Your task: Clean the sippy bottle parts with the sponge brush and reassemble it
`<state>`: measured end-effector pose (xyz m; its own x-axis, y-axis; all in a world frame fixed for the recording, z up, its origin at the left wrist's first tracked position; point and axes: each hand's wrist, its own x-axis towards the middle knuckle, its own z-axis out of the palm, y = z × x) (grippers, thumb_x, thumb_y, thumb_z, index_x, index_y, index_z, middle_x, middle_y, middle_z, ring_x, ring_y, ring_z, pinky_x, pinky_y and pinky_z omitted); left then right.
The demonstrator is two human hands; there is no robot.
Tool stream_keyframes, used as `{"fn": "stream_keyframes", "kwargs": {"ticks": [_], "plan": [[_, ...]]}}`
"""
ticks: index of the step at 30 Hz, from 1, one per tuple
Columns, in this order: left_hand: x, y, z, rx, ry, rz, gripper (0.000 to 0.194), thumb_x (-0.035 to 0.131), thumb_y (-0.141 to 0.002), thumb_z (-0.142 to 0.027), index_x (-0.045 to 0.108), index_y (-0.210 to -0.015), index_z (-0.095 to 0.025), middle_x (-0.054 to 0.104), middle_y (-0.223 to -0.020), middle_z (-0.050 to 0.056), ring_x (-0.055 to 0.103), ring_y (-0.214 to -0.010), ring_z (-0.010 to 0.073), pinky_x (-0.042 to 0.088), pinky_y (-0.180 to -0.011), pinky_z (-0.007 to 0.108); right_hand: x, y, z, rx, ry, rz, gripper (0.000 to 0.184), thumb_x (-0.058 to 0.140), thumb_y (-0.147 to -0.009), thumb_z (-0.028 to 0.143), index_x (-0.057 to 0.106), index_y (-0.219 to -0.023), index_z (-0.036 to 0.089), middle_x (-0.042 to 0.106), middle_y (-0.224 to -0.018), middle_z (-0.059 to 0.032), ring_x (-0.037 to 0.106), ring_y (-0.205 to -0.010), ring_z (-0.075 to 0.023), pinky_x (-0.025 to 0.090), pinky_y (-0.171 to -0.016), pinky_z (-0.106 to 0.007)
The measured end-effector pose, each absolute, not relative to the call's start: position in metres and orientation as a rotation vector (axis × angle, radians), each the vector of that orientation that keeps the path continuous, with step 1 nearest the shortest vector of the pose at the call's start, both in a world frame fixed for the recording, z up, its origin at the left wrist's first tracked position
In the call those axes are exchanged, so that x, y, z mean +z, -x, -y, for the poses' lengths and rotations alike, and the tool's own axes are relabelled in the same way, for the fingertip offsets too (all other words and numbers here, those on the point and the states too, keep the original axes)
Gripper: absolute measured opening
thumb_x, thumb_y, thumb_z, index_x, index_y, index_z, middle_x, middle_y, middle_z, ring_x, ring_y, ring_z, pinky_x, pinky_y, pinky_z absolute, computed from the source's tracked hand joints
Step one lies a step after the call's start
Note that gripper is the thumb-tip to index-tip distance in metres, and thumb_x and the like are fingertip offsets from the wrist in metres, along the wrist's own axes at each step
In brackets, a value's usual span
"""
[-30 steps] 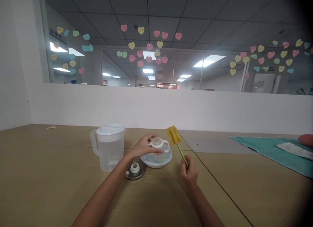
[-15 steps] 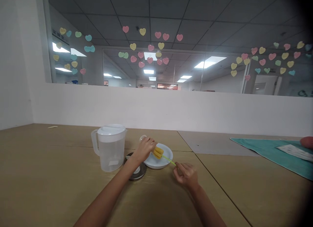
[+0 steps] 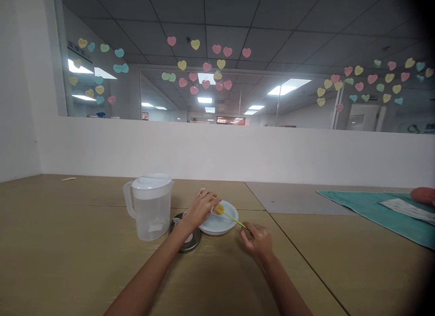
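Note:
My left hand [image 3: 203, 208] is closed around a small pale, see-through vessel, perhaps a cup, tilted over a white bowl [image 3: 217, 226]. Fingers cover most of this vessel. In my right hand [image 3: 257, 239] is the thin green handle of a sponge brush [image 3: 234, 220], pinched near its end. The yellow sponge head [image 3: 220, 210] of the brush sits partly inside the vessel's mouth, under my left fingers. Below my left wrist lies a round metal lid or dish [image 3: 190, 248] with something white on it, partly hidden by the forearm.
A lidded translucent pitcher [image 3: 152, 218] stands left of the bowl, its handle facing left. Far right, a teal cloth [image 3: 360, 207] carries a white patterned packet [image 3: 406, 211] and a reddish round object [image 3: 422, 196]. A low white wall [image 3: 217, 153] with a window above borders the table's back.
The yellow sponge head has gone deeper into the vessel, so less of it shows. My right hand has shifted slightly left and up. The whole view has moved a little.

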<state>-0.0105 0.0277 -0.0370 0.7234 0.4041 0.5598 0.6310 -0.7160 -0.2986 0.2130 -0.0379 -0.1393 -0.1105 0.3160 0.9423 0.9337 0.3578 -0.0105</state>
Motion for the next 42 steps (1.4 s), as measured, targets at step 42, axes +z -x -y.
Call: {"fn": "stream_keyframes", "kwargs": {"ticks": [42], "plan": [[-0.01,-0.005,0.036,-0.011,3.176,1.032,0.08,0.068,-0.059,-0.041,0.037,-0.132,-0.029,0.063,-0.104,0.003,0.059,-0.093,0.0232,0.044,-0.072,0.027,-0.144,-0.215,0.035,-0.095,1.926,1.959,0.028,0.048,-0.075,0.028,0.065,-0.055,0.019,0.067,-0.062,-0.0077,0.06,-0.061,-0.0169,0.024,-0.05,-0.025]]}}
